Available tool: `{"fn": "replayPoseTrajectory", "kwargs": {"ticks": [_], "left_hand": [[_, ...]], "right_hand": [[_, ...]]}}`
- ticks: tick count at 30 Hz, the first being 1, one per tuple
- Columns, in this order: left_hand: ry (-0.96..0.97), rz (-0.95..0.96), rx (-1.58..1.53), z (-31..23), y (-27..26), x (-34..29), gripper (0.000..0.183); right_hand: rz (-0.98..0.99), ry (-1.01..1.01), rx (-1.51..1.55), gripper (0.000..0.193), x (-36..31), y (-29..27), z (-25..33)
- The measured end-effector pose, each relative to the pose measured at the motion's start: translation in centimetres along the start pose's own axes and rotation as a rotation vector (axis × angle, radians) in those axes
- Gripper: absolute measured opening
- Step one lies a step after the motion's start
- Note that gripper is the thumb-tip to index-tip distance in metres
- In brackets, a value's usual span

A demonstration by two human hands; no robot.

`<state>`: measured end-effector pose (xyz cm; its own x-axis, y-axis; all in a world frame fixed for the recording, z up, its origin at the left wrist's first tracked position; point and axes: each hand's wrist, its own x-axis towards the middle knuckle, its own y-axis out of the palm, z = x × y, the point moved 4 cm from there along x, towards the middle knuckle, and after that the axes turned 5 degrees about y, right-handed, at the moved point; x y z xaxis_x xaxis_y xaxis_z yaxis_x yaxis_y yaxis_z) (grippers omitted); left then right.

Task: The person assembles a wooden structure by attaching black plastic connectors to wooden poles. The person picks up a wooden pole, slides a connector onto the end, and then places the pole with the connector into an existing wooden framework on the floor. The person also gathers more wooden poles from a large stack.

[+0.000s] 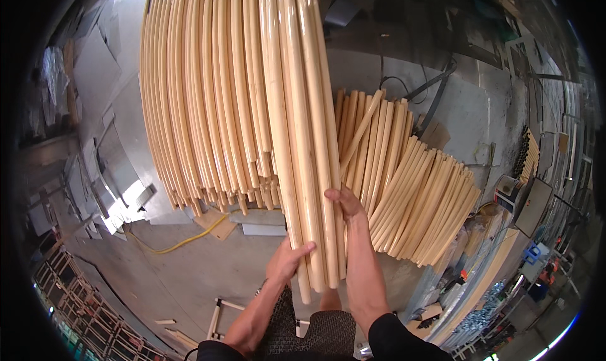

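Clearly, the left hand [287, 260] and right hand [349, 204] clasp some long wooden poles [302, 140], the left near the lower ends, the right a little higher. Thumbs press on top; the other fingers, mostly hidden, seem curled underneath. Leftward lies a row of similar poles [202, 96]; rightward, shorter sticks [435, 197].

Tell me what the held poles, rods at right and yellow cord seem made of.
Held poles: probably varnished wood; pale tan with glossy streaks. Rods at right: likely similar wood, smooth, by their matching colour. Yellow cord: perhaps plastic or rubber, given its bend; finish unclear.
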<state>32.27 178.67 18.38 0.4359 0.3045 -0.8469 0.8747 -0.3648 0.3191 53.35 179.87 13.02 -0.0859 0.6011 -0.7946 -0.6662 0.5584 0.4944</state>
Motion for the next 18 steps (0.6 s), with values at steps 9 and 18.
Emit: {"fn": "replayPoseTrajectory", "kwargs": {"ticks": [9,18], "left_hand": [[-0.126,0.054,-0.041,6.2,5.1,-14.6,0.066],[-0.331,0.153,-0.226,10.9,9.6,-21.2,0.099]], "right_hand": [[-0.111,0.003,-0.117,0.104,-14.7,-0.1,-6.4],[-0.033,0.188,0.082,0.106,-31.9,-1.6,-17.7]]}}
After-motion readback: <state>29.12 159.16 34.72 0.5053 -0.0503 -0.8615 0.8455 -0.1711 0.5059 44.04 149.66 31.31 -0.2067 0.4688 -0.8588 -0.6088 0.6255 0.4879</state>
